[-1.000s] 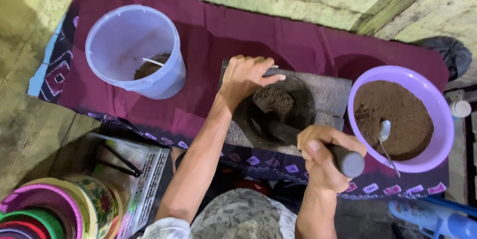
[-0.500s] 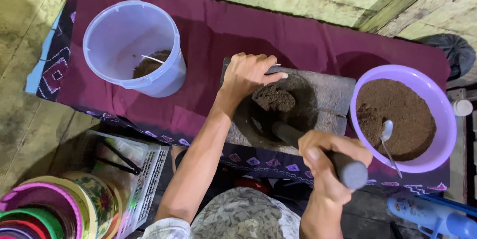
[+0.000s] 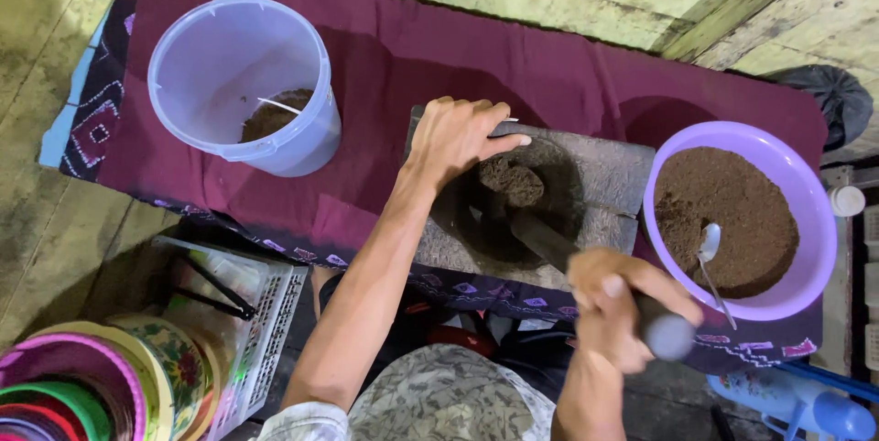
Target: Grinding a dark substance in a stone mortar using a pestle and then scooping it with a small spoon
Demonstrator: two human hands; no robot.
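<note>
1. A maroon cloth (image 3: 476,65) covers the tabletop, carrying everything.
2. The pale lilac bucket (image 3: 240,84) stands at the cloth's far left, a little brown powder inside.
3. The purple bowl (image 3: 815,221) at right holds brown powder and a spoon (image 3: 707,249).
4. The stone mortar (image 3: 604,175) sits between them; the left hand (image 3: 458,134) lies flat on its rim, fingers spread, apparently steadying it.
5. The right hand (image 3: 623,313), grip clamped on the dark pestle (image 3: 549,239), angles it into the hollow against a brown lump (image 3: 513,183).

White bucket (image 3: 240,84), purple bowl (image 3: 809,221) with spoon (image 3: 710,249), maroon cloth (image 3: 439,47), perhaps stacked bowls (image 3: 87,386)
</note>
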